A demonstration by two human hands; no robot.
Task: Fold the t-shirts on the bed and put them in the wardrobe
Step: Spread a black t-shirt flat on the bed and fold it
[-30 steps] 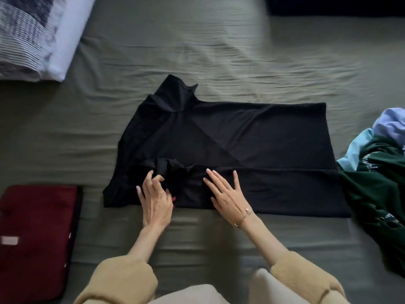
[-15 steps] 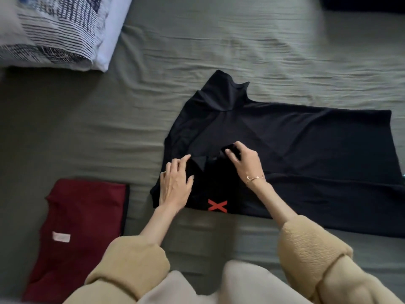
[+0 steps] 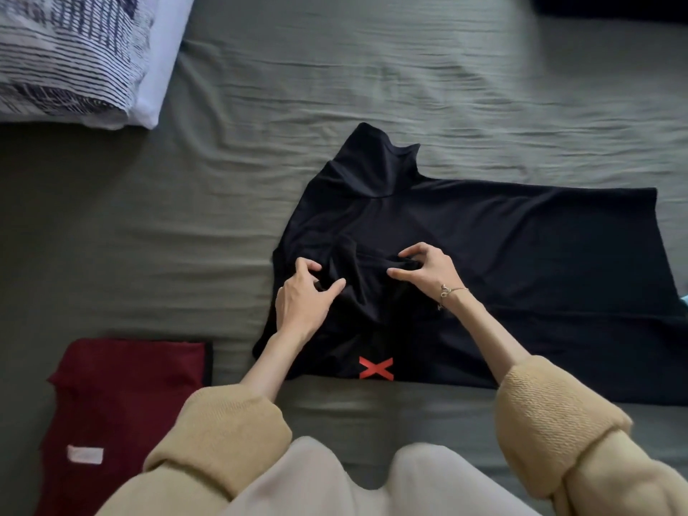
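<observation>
Both hands are pinching bunched fabric near the collar end of the black t-shirt: left hand with thumb and fingers closed on a fold, right hand doing the same just beside it. That shirt lies lengthwise left-to-right across the grey-green bed sheet, hem toward the right, a red X at its near edge, a folded maroon t-shirt off left.

Bare sheet beyond black t-shirt; pillow probably clear.
</observation>
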